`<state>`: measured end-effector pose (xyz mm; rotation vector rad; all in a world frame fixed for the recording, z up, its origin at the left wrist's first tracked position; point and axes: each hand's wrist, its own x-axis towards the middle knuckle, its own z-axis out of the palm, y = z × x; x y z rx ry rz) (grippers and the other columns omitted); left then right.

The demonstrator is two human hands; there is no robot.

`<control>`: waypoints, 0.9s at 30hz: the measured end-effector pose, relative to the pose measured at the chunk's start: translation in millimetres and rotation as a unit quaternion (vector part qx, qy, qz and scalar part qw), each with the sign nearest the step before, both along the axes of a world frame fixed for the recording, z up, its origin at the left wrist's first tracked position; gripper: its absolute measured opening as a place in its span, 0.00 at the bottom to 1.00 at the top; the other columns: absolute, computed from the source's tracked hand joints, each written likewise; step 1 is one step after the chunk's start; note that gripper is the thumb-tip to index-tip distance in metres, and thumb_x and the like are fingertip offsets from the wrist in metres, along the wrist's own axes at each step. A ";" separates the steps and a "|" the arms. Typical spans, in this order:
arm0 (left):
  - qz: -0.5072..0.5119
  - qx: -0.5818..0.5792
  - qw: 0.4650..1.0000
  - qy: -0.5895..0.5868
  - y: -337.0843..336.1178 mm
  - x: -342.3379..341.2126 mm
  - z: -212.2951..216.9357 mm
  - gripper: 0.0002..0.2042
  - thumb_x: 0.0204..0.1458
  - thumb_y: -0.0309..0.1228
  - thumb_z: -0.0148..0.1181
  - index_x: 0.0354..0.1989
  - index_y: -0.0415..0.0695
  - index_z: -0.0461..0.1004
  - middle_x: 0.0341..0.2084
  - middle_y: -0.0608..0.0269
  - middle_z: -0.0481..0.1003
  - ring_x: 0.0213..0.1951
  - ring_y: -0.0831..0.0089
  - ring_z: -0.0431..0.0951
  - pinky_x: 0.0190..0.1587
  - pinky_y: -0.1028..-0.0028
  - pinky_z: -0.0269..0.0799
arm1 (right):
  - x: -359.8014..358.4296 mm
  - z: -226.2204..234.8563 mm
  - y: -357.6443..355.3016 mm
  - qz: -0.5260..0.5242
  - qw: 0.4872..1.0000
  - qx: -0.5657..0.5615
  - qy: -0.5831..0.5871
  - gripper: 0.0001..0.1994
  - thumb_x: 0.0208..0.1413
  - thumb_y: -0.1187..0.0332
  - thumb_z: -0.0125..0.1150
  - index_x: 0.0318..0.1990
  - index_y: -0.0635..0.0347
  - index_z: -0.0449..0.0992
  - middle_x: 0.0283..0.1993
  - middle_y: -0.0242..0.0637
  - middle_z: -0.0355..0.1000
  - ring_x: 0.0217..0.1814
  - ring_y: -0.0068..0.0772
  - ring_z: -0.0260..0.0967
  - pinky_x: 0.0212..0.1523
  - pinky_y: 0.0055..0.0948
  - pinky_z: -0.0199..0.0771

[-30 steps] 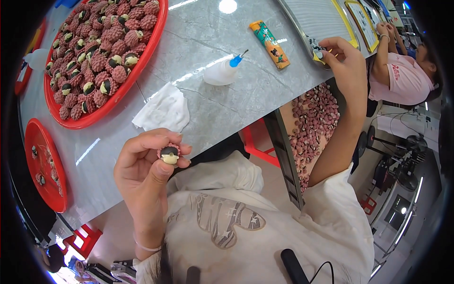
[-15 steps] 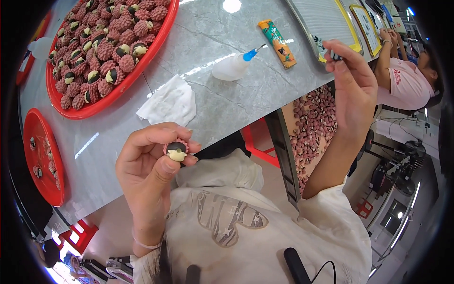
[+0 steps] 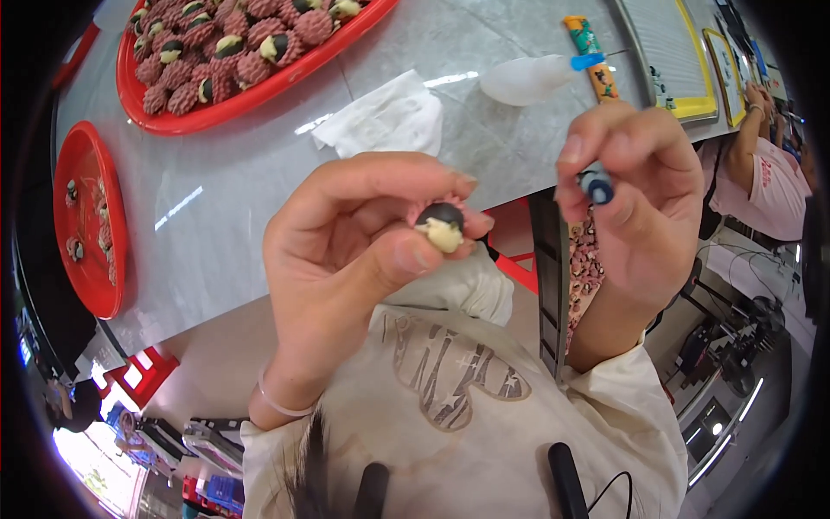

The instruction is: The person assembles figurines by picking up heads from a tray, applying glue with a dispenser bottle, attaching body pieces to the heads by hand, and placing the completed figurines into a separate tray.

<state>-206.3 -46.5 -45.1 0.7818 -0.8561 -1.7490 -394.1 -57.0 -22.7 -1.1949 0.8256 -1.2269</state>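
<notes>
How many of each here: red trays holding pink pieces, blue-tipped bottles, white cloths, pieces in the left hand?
Round red plastic trays holding pink pieces: 2
Translucent blue-tipped bottle: 1
Crumpled white cloth: 1
Pink ridged piece with black-and-cream top, left hand: 1
Total: 5

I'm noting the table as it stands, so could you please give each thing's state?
Left hand: pinching pink-edged piece
Right hand: pinching blue piece
Large red tray: heaped with pink pieces
Small red tray: sparsely filled
White cloth: rumpled
Squeeze bottle: blue tip fitted
Orange-green packet: lying flat
</notes>
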 end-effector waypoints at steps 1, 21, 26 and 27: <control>0.008 0.016 1.000 -0.005 0.5 -1.0 1.2 0.18 0.41 0.36 0.59 0.35 0.38 0.63 0.34 0.54 0.66 0.30 0.73 0.70 0.30 0.82 0.67 | 8.4 2.8 0.8 -0.002 1.000 0.024 -0.006 0.13 0.40 0.71 0.60 0.34 0.65 0.64 0.34 0.46 0.62 0.28 0.25 0.61 0.25 0.17 0.64; 0.064 -0.040 0.994 -0.079 6.9 8.9 -5.1 0.16 0.36 0.36 0.63 0.29 0.36 0.68 0.25 0.60 0.69 0.28 0.78 0.66 0.32 0.81 0.61 | 38.5 2.5 7.2 -0.048 0.931 -0.269 0.244 0.13 0.32 0.91 0.55 0.28 0.67 0.67 0.30 0.48 0.66 0.27 0.29 0.68 0.18 0.16 0.71; 0.100 -0.188 0.960 -0.183 4.1 10.0 -9.4 0.13 0.37 0.32 0.62 0.28 0.36 0.70 0.23 0.58 0.69 0.25 0.77 0.67 0.29 0.82 0.62 | 44.7 -0.3 8.5 -0.087 0.925 -0.272 0.252 0.12 0.32 0.90 0.56 0.27 0.67 0.67 0.28 0.48 0.66 0.25 0.29 0.68 0.19 0.16 0.71; 0.102 -0.188 0.959 -0.185 5.0 9.8 -10.5 0.13 0.37 0.32 0.62 0.28 0.36 0.70 0.23 0.58 0.69 0.25 0.77 0.67 0.29 0.82 0.62 | 44.8 -1.2 8.0 -0.085 0.925 -0.272 0.249 0.12 0.32 0.90 0.56 0.27 0.67 0.67 0.28 0.48 0.66 0.25 0.29 0.68 0.19 0.16 0.71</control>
